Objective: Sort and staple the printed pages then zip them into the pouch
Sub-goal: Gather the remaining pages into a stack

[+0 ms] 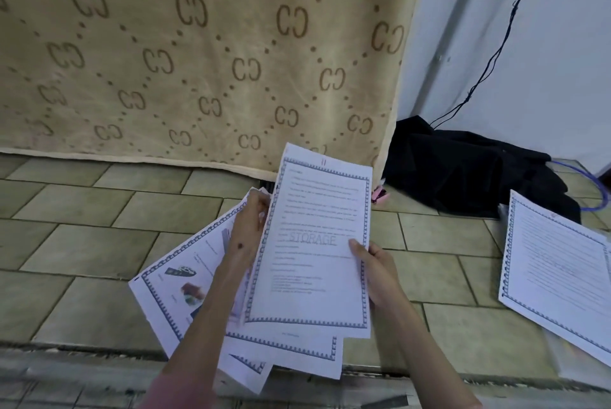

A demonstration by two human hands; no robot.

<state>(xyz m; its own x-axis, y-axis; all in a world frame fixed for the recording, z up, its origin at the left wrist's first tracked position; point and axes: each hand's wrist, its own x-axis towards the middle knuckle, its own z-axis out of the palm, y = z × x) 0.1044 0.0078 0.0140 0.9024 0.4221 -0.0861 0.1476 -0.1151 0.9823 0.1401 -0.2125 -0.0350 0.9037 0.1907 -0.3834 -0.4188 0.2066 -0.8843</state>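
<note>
The top page (314,243), a thin white sheet with a blue patterned border and the word STORAGE, is held low in the middle of the view, above a loose fan of pages (185,279) spreading toward seven o'clock. The right hand (377,270) pinches its right edge with the thumb on top, and the left hand (248,227) curls round the fan's upper edge; sorting will likely go best by reading each heading, then sliding the limp sheet off flat to avoid creasing. A sorted stack (558,270) lies on the glazed floor tiles (99,210) at three o'clock.

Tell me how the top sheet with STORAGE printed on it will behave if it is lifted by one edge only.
The STORAGE sheet is a single thin page, so it would probably droop and bend. It looks light; a draught could likely shift it. The right hand pinches its right edge and the left hand holds the fanned pages beneath, which already splay unevenly, so loose sheets may well slide apart.
</note>
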